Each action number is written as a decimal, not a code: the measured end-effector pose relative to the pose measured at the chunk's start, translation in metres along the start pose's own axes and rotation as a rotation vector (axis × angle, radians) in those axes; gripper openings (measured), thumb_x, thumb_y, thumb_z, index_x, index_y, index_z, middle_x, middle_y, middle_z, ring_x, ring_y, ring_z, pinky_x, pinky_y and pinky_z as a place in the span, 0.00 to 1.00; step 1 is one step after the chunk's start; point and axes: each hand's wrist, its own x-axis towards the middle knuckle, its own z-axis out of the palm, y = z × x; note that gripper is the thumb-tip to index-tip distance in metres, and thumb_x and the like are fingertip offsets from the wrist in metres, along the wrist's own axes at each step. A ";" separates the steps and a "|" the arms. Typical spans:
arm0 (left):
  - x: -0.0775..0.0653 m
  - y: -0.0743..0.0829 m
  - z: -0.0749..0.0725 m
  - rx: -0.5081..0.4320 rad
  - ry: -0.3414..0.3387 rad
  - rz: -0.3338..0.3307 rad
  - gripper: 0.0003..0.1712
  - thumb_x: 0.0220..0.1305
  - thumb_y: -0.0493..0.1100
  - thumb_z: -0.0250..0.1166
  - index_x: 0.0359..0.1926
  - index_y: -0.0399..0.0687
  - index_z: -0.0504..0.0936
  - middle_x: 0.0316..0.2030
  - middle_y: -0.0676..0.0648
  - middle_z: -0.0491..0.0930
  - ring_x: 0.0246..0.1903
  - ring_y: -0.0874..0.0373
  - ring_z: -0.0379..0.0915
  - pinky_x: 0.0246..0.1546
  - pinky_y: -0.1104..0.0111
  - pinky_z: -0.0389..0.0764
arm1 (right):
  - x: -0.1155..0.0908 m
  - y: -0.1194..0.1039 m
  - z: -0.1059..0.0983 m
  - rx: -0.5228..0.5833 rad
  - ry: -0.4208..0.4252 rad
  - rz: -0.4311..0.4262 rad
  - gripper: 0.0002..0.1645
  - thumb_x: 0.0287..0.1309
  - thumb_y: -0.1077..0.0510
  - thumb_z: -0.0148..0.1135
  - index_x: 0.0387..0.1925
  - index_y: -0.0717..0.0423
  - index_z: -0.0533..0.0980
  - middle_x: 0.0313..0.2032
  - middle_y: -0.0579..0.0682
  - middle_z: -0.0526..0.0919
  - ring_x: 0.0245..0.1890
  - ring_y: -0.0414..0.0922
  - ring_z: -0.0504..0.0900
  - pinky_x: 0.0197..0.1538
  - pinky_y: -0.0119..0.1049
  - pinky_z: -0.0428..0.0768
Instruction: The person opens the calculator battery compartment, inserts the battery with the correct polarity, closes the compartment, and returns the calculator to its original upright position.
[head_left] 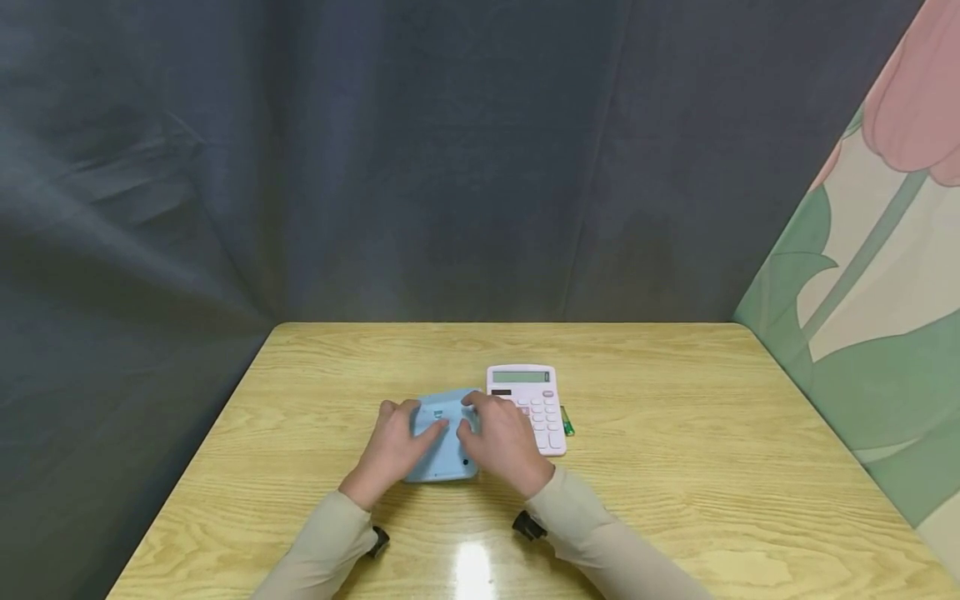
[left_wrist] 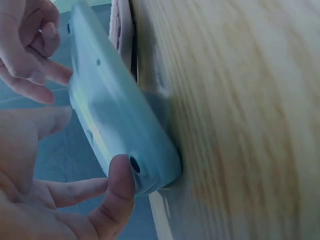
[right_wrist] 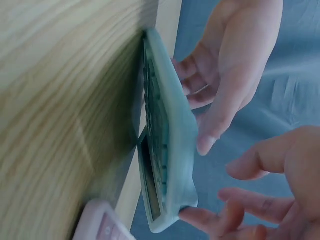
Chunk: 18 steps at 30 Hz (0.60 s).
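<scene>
A light blue calculator (head_left: 444, 457) lies back side up on the table, its keys (right_wrist: 159, 117) turned toward the wood. My left hand (head_left: 392, 450) holds its left side, fingers at the edge and thumb over the back. At the far right corner, fingertips of my right hand (head_left: 508, 442) touch the edge, while its thumb hovers by the back in the right wrist view. Close to my right hand lies a pink calculator (head_left: 546, 408), face up and partly hidden by that hand.
A small green cylinder (head_left: 567, 422), like a battery, pokes out from the pink calculator's right side. The wood-grain table (head_left: 675, 467) ends at a dark curtain (head_left: 465, 167). A flower-patterned wall (head_left: 885, 317) stands on the right.
</scene>
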 end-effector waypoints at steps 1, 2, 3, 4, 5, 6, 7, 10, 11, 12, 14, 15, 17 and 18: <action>0.000 0.000 0.000 -0.010 0.000 -0.008 0.39 0.67 0.58 0.65 0.62 0.27 0.73 0.48 0.31 0.68 0.38 0.49 0.73 0.38 0.58 0.83 | -0.001 -0.002 -0.001 -0.002 0.004 -0.009 0.16 0.55 0.59 0.65 0.46 0.59 0.83 0.37 0.55 0.88 0.17 0.39 0.69 0.16 0.31 0.66; 0.001 0.000 0.000 -0.022 0.002 -0.016 0.39 0.67 0.58 0.65 0.62 0.27 0.73 0.48 0.30 0.68 0.38 0.48 0.73 0.38 0.58 0.83 | -0.002 -0.003 -0.002 -0.009 0.005 -0.022 0.16 0.55 0.59 0.66 0.46 0.59 0.83 0.38 0.55 0.88 0.19 0.39 0.71 0.17 0.31 0.68; 0.001 0.000 0.000 -0.031 0.004 -0.022 0.39 0.68 0.58 0.64 0.62 0.27 0.72 0.49 0.30 0.68 0.38 0.48 0.73 0.37 0.58 0.83 | -0.003 -0.005 -0.002 -0.019 0.006 -0.037 0.17 0.55 0.58 0.66 0.46 0.59 0.83 0.38 0.55 0.88 0.21 0.40 0.74 0.19 0.31 0.70; 0.002 -0.001 -0.001 -0.042 0.004 -0.026 0.39 0.68 0.58 0.63 0.62 0.27 0.72 0.49 0.29 0.68 0.38 0.48 0.73 0.37 0.58 0.83 | -0.004 -0.006 -0.003 -0.025 0.003 -0.054 0.17 0.55 0.57 0.67 0.47 0.59 0.83 0.40 0.55 0.87 0.24 0.43 0.78 0.21 0.33 0.74; 0.002 -0.001 -0.001 -0.054 0.005 -0.030 0.39 0.69 0.58 0.63 0.63 0.28 0.72 0.50 0.29 0.68 0.38 0.48 0.73 0.37 0.58 0.83 | -0.006 -0.008 -0.004 -0.029 -0.001 -0.072 0.19 0.55 0.56 0.67 0.48 0.59 0.83 0.41 0.56 0.87 0.28 0.45 0.81 0.25 0.35 0.78; 0.002 -0.002 -0.001 -0.065 0.005 -0.034 0.38 0.69 0.59 0.62 0.63 0.28 0.72 0.50 0.29 0.68 0.38 0.47 0.73 0.37 0.58 0.83 | -0.007 -0.009 -0.005 -0.030 -0.006 -0.088 0.20 0.55 0.56 0.68 0.49 0.59 0.82 0.44 0.56 0.87 0.34 0.48 0.84 0.30 0.38 0.82; 0.003 -0.002 -0.002 -0.076 0.007 -0.035 0.38 0.70 0.59 0.61 0.63 0.28 0.72 0.50 0.29 0.68 0.39 0.47 0.73 0.36 0.58 0.83 | -0.007 -0.010 -0.006 -0.021 -0.013 -0.107 0.21 0.55 0.55 0.68 0.50 0.59 0.82 0.48 0.58 0.86 0.41 0.50 0.85 0.38 0.41 0.84; 0.005 -0.004 -0.003 -0.100 0.006 -0.035 0.38 0.71 0.60 0.59 0.63 0.30 0.72 0.50 0.30 0.70 0.40 0.48 0.72 0.35 0.60 0.82 | -0.008 -0.013 -0.007 0.038 -0.034 -0.150 0.23 0.57 0.55 0.67 0.54 0.61 0.80 0.58 0.62 0.80 0.55 0.56 0.82 0.54 0.48 0.83; 0.005 -0.005 -0.003 -0.122 -0.003 -0.037 0.38 0.72 0.60 0.58 0.63 0.30 0.71 0.49 0.31 0.71 0.40 0.48 0.73 0.33 0.61 0.83 | -0.008 -0.014 -0.008 0.071 -0.037 -0.159 0.23 0.58 0.56 0.66 0.55 0.61 0.79 0.60 0.62 0.78 0.58 0.57 0.80 0.56 0.49 0.82; 0.005 -0.005 -0.003 -0.148 -0.016 -0.041 0.38 0.72 0.61 0.58 0.64 0.30 0.71 0.49 0.31 0.72 0.39 0.48 0.74 0.31 0.62 0.84 | -0.007 -0.015 -0.008 0.102 -0.040 -0.166 0.23 0.59 0.57 0.65 0.55 0.62 0.79 0.62 0.63 0.76 0.59 0.58 0.79 0.57 0.49 0.81; 0.006 -0.006 -0.003 -0.207 -0.045 -0.049 0.38 0.73 0.61 0.56 0.65 0.30 0.70 0.48 0.32 0.73 0.37 0.49 0.76 0.28 0.64 0.85 | -0.006 -0.016 -0.008 0.148 -0.032 -0.179 0.23 0.60 0.59 0.64 0.56 0.61 0.78 0.63 0.63 0.75 0.61 0.58 0.77 0.58 0.49 0.81; 0.005 -0.006 -0.003 -0.239 -0.060 -0.058 0.39 0.73 0.61 0.56 0.65 0.29 0.69 0.49 0.31 0.73 0.36 0.49 0.77 0.26 0.65 0.85 | -0.005 -0.016 -0.008 0.169 -0.026 -0.182 0.23 0.60 0.59 0.64 0.56 0.61 0.78 0.64 0.63 0.74 0.61 0.57 0.77 0.58 0.48 0.81; 0.004 -0.006 -0.002 -0.288 -0.086 -0.075 0.41 0.74 0.61 0.55 0.67 0.28 0.66 0.51 0.30 0.70 0.34 0.49 0.78 0.25 0.67 0.86 | -0.004 -0.017 -0.008 0.204 -0.015 -0.180 0.23 0.60 0.61 0.64 0.57 0.62 0.77 0.64 0.63 0.74 0.58 0.56 0.80 0.56 0.45 0.83; 0.004 -0.006 -0.003 -0.299 -0.090 -0.079 0.41 0.74 0.61 0.55 0.67 0.27 0.66 0.51 0.29 0.69 0.34 0.48 0.78 0.25 0.67 0.86 | -0.004 -0.017 -0.008 0.221 -0.013 -0.173 0.24 0.60 0.61 0.64 0.58 0.62 0.77 0.63 0.63 0.74 0.55 0.55 0.81 0.53 0.43 0.84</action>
